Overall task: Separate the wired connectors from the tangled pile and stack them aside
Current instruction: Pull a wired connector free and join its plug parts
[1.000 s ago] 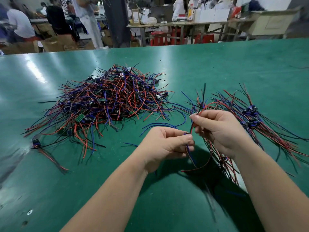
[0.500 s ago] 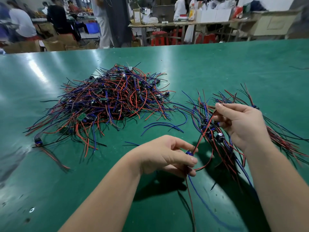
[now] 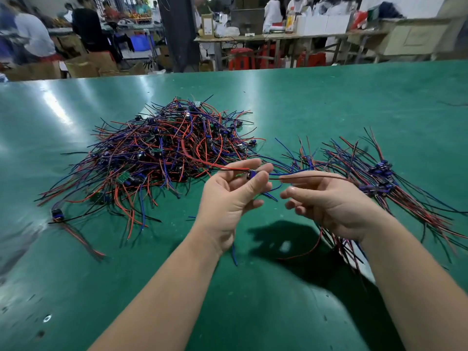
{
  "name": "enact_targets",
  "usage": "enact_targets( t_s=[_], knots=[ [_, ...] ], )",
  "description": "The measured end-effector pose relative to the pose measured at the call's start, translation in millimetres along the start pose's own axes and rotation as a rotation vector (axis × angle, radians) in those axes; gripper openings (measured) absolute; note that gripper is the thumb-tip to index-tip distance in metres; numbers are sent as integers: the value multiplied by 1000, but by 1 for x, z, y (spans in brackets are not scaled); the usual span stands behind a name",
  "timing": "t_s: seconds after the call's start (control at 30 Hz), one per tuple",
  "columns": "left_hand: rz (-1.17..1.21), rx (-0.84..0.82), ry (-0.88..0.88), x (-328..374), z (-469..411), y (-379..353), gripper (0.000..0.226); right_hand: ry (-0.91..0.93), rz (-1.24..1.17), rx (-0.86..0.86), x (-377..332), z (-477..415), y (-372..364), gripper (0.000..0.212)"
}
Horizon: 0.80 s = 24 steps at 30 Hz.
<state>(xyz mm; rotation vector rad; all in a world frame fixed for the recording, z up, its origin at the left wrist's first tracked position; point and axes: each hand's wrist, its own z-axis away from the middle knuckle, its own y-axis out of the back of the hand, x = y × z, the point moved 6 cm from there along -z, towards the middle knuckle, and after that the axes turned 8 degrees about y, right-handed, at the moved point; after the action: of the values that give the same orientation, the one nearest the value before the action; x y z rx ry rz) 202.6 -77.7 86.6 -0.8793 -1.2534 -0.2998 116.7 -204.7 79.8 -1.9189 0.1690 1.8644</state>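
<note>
A snag is judged likely: a red lead (image 3: 217, 166) runs from the tangled pile of red, blue and black wires (image 3: 164, 153), left of the fingers, to the small blue wired connector (image 3: 250, 174) pinched at the left hand's (image 3: 228, 196) fingertips. Its long axis lies left-to-right, one lead laid along the right hand's (image 3: 329, 206) nearly straight, ungripping forefinger.

Single head-worn view — forward, downward, close over the table (image 3: 76, 287)

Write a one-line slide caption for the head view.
Left hand pinches a wired connector; tangled pile to the left, sorted stack to the right.
</note>
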Motion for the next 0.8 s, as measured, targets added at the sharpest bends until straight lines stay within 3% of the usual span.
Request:
enact_targets(
  t_s=[0.1, 0.23, 0.4, 0.53, 0.67, 0.73, 0.8],
  knots=[
    [-146, 89, -177, 3, 5, -3, 30, 57, -158, -55, 0, 0, -19, 18],
    [-321, 96, -356, 1, 10, -9, 30, 69, -290, 94, 5, -4, -14, 11],
    [-618, 17, -380, -8, 13, -18, 24, 64, -168, 110, 4, -4, -6, 7],
    [-541, -163, -139, -20, 6, -22, 51, 87, -70, 189, 2, -7, 9, 13],
    [-315, -478, 92, -28, 7, -26, 81, 122, -126, 257, -6, -7, 16, 20],
    [-289, -457, 141, -27, 7, -23, 81, 118, -131, 271, -11, -5, 20, 21],
    [-256, -299, 174, -26, 2, -14, 59, 90, -92, 259, -12, -4, 21, 19]
  ],
)
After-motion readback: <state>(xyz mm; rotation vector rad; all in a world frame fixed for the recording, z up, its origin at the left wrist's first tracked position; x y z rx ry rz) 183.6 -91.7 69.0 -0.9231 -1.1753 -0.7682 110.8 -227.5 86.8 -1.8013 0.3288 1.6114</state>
